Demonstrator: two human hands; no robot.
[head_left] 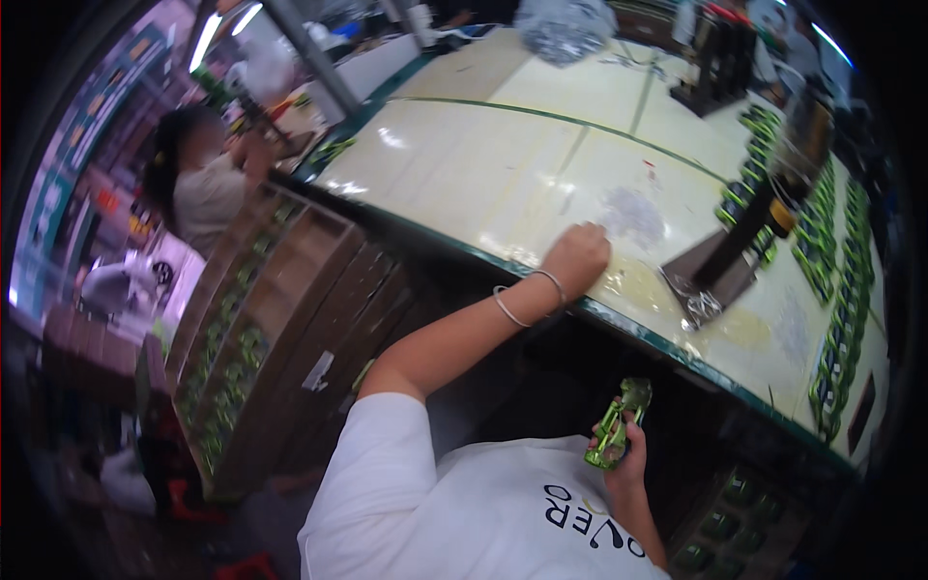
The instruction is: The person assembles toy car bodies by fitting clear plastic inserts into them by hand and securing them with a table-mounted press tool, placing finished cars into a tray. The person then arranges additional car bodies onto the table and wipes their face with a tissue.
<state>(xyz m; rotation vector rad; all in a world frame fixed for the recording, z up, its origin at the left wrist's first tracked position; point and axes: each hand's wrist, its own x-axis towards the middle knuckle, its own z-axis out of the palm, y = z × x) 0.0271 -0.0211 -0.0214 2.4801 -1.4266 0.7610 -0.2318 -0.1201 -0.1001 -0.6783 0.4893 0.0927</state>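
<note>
My right hand [632, 458] is held low in front of my body, its fingers wrapped round a shiny green toy car body [611, 431]. The green piece is tilted upright, clear of the table edge. My left arm reaches across to the worktable, where my left hand [578, 259] is closed just over the near edge. Whatever those fingers may hold is hidden. To the right of that hand stands a dark metal bench fixture [717, 266] with a slanting post and a flat base. Small pale bits [703, 307] lie at its foot.
Rows of green and black car pieces [839, 319] line the table's right side. Wooden trays [300, 242] of green parts are stacked at left. Beyond them sits another person [208, 184]. A clear plastic bag [565, 29] and a dark metal stand [715, 63] occupy the far side.
</note>
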